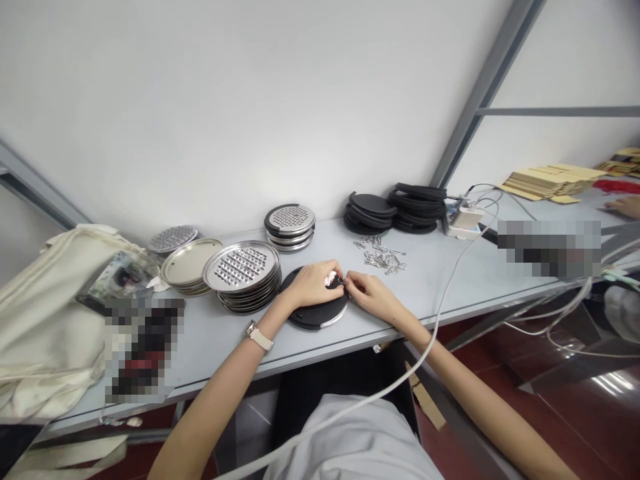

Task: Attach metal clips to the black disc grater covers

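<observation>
A black round disc (320, 316) with a silvery edge at its front right lies flat on the grey table. Over its far right part rests my left hand (315, 285), closed, with a bit of white material (331, 279) showing between thumb and fingers. My right hand (374, 297) is at the disc's right edge, its fingertips pinched at a small metal clip (341, 281) that the left fingers also touch. The clip's exact shape is too small to make out. Behind the right hand lies a loose heap of metal clips (384, 259).
Left of the disc are stacked metal graters (245, 270) and round metal plates (193, 263). More graters (290, 219), black discs (370, 208) and black rings (417, 203) stand along the wall. A white cable (453, 277) crosses above my right forearm. A co-worker's hand (627, 205) shows far right.
</observation>
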Tool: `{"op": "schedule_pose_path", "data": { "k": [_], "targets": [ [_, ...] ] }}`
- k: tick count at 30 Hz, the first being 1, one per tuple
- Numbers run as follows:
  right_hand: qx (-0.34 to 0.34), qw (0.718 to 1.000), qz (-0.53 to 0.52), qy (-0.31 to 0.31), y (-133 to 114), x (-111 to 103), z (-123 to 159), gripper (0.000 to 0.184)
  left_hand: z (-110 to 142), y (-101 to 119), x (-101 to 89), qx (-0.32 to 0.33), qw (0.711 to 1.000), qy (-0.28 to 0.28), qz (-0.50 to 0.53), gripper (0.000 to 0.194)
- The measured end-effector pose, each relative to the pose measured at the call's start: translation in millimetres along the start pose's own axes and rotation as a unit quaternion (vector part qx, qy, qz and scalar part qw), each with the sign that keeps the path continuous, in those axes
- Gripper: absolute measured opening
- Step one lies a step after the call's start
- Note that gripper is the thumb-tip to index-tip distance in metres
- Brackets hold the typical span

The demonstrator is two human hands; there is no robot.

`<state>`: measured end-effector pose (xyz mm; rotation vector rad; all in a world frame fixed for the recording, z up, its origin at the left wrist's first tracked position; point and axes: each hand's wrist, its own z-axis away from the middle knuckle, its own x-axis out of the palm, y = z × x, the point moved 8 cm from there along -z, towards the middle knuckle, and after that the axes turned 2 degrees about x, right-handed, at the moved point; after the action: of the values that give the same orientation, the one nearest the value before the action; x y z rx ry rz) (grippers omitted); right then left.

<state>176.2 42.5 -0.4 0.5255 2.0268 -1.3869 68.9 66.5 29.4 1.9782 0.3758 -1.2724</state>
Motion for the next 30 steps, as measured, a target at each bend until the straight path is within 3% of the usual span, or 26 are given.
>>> {"op": "schedule_pose_path", "data": {
  "k": [30],
  "targets": [
    [0.014,1.000,-0.006,0.006,1.5,-0.2,0.4,0.026,-0.9,-3.7,2.9,-0.007,1.000,-0.006,0.017,0.018]
  ]
}}
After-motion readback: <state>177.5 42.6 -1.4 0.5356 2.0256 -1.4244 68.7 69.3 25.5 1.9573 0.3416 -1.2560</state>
